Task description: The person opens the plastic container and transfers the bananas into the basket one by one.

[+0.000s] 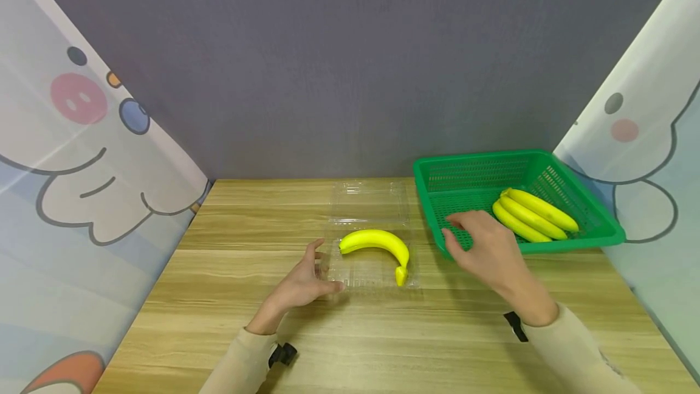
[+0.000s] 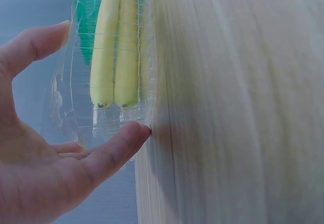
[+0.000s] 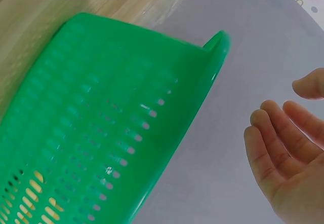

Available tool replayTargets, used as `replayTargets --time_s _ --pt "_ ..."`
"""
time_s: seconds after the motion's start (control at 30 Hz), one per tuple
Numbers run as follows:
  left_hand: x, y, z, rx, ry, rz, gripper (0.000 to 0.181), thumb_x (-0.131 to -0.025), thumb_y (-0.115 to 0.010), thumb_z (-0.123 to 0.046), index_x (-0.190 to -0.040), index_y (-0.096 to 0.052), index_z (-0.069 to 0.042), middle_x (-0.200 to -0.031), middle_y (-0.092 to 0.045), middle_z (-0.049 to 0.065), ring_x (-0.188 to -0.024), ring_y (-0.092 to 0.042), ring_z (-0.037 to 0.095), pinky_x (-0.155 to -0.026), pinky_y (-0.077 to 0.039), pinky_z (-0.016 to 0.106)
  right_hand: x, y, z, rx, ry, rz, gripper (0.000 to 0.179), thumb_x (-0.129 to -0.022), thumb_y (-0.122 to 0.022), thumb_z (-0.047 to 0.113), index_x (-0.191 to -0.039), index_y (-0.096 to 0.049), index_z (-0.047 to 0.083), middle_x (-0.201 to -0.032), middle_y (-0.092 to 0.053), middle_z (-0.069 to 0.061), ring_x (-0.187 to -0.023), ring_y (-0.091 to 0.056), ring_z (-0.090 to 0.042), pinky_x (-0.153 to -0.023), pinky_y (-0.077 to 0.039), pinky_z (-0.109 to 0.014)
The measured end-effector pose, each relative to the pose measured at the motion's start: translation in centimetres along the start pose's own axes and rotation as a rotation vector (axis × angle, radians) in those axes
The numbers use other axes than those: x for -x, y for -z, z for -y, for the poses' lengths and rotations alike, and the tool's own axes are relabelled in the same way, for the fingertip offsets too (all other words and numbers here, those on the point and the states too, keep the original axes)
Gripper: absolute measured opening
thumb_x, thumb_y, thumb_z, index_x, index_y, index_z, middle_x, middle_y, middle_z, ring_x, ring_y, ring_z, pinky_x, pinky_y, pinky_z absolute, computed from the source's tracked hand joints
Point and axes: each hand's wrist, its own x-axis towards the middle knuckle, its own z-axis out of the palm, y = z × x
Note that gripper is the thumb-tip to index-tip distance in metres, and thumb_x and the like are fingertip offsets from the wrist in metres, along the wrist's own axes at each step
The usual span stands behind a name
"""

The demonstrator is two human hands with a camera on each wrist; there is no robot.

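A clear plastic clamshell box [image 1: 350, 272] lies unfolded on the table, its lid [image 1: 369, 202] laid back toward the wall. One curved yellow banana [image 1: 383, 241] rests in its base, stem end toward the front right. My left hand [image 1: 303, 281] is at the box's left end, thumb and fingers spread, fingertips at the plastic edge. Through the plastic, the left wrist view shows two yellow banana lengths [image 2: 105, 57]. My right hand [image 1: 487, 254] hovers over the near left rim of a green basket [image 1: 547, 248], fingers loosely bent and holding nothing.
Several yellow bananas [image 1: 533, 211] lie bunched in the right part of the basket. The wooden table [image 1: 219, 260] meets a grey wall [image 1: 350, 65] at the back. Cartoon-printed panels [image 1: 82, 169] flank the table on both sides.
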Motion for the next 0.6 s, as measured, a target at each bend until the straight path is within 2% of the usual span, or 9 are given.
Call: replayTargets --time_s 0.33,0.6 --pt "0.0 0.0 0.1 0.008 0.001 0.002 0.114 -0.080 -0.088 -0.028 -0.161 -0.010 -0.009 -0.151 -0.041 0.020 -0.128 -0.051 0.038 -0.099 -0.047 0.054 -0.3 -0.8 1.0 -0.040 0.023 -0.007 0.018 -0.081 -0.072 0.009 -0.096 -0.073 -0.001 -0.088 -0.072 -0.012 -0.079 -0.067 -0.029 -0.062 -0.057 -0.043" --pt "0.0 0.0 0.0 0.005 0.001 0.007 0.115 -0.080 -0.088 -0.027 -0.161 -0.009 -0.009 -0.150 -0.042 0.020 -0.125 -0.052 0.037 -0.098 -0.047 0.054 -0.5 -1.9 2.0 -0.088 0.043 -0.002 0.015 -0.080 -0.072 0.009 -0.093 -0.072 0.002 -0.087 -0.072 -0.008 -0.077 -0.066 -0.024 -0.060 -0.056 -0.039"
